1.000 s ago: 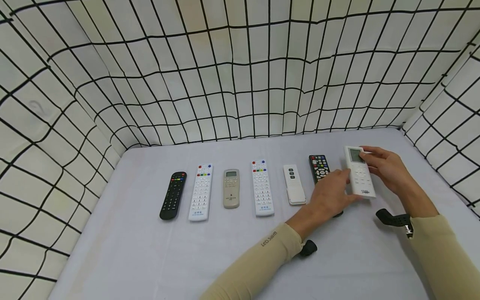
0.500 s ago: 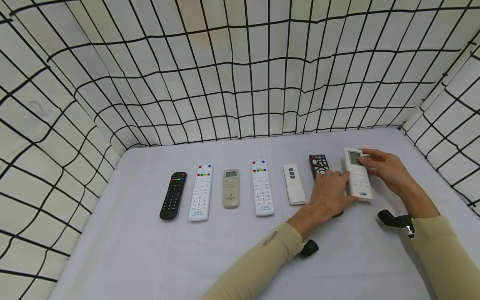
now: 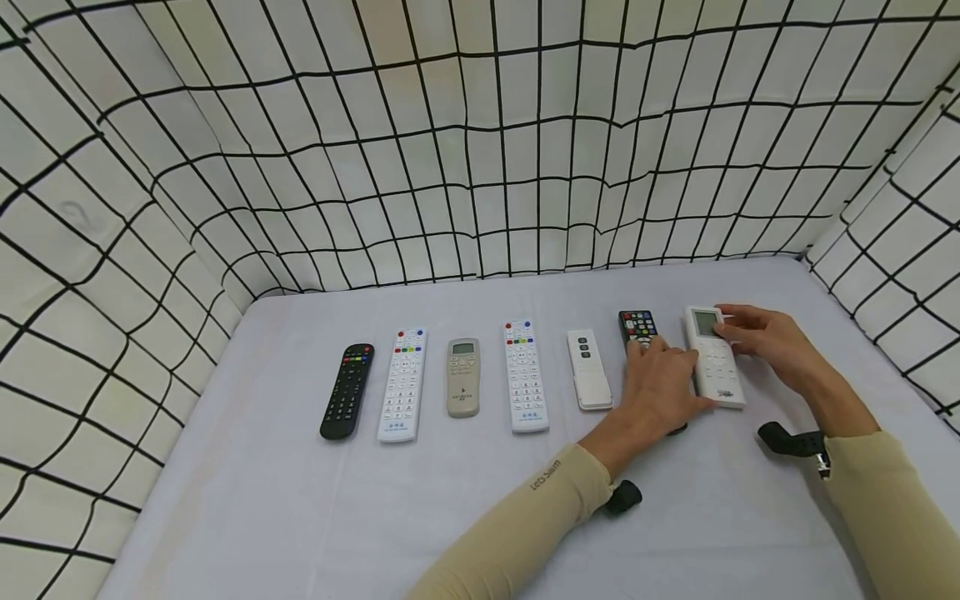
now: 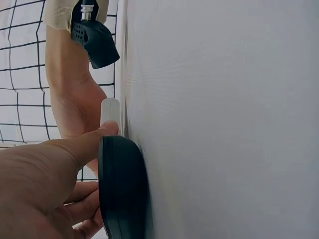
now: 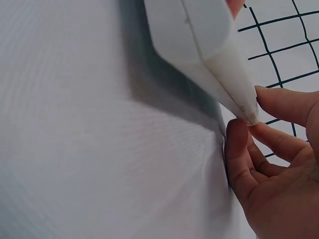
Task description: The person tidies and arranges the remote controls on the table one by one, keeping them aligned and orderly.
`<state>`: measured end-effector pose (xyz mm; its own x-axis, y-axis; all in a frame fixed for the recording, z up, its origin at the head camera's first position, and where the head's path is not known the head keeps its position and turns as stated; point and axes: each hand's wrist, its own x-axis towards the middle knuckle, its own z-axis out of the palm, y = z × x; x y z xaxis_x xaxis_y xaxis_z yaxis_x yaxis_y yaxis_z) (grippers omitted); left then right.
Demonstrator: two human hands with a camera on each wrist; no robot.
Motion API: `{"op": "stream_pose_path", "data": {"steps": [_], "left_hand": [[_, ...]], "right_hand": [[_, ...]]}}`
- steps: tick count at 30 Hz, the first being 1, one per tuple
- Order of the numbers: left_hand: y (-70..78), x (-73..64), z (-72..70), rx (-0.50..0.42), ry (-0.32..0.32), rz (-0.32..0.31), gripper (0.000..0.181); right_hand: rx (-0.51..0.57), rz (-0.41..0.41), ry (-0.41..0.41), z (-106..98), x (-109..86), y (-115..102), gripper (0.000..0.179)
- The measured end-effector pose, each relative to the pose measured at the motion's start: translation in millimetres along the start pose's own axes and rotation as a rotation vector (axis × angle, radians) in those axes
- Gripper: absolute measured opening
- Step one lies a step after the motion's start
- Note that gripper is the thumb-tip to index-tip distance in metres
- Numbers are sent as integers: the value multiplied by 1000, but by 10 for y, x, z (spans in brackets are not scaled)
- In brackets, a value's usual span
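Observation:
In the head view a white air-conditioner remote (image 3: 714, 357) with a grey screen lies at the right end of a row. My right hand (image 3: 772, 342) pinches its upper right edge, thumb on the face beside the screen. The right wrist view shows the white remote (image 5: 199, 45) tilted up from the cloth, my right hand's (image 5: 279, 164) thumb and fingers at its far end. My left hand (image 3: 656, 387) touches the left edge, its thumb near the bottom corner. Under that hand a black remote (image 3: 637, 323) with coloured buttons is partly hidden; its dark end (image 4: 122, 189) shows in the left wrist view.
Leftward along the row lie a small white remote (image 3: 589, 369), a white remote (image 3: 525, 375), a beige remote (image 3: 462, 377), another white remote (image 3: 402, 385) and a black remote (image 3: 347, 392). White cloth (image 3: 300, 517) covers the table; black netting (image 3: 480, 129) stands behind.
Both hands have brought the white air-conditioner remote slightly left and nearer, lowering it towards the cloth. The rest of the row has not moved.

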<state>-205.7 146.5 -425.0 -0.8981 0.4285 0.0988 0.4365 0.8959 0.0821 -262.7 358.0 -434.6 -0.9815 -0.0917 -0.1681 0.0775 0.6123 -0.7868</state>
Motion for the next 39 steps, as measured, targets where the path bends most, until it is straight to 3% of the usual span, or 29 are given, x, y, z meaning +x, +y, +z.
{"op": "stream_pose_path", "data": {"steps": [8,19,27,39], "left_hand": [[51,39,10,75,-33,14,60],[84,13,12,88,-33,-2,58],[72,-3,-4,62,-58,-24,63],[-90,-75,-65,-34,6,4,67]], "right_hand": [[-49,0,-23,-11,-4,-2,69],[-80,-22,-22,27,-18,-18,67],[-58,-36,-16,52,-38,-20,64],[-10,-10,30,45,-55,-23,69]]}}
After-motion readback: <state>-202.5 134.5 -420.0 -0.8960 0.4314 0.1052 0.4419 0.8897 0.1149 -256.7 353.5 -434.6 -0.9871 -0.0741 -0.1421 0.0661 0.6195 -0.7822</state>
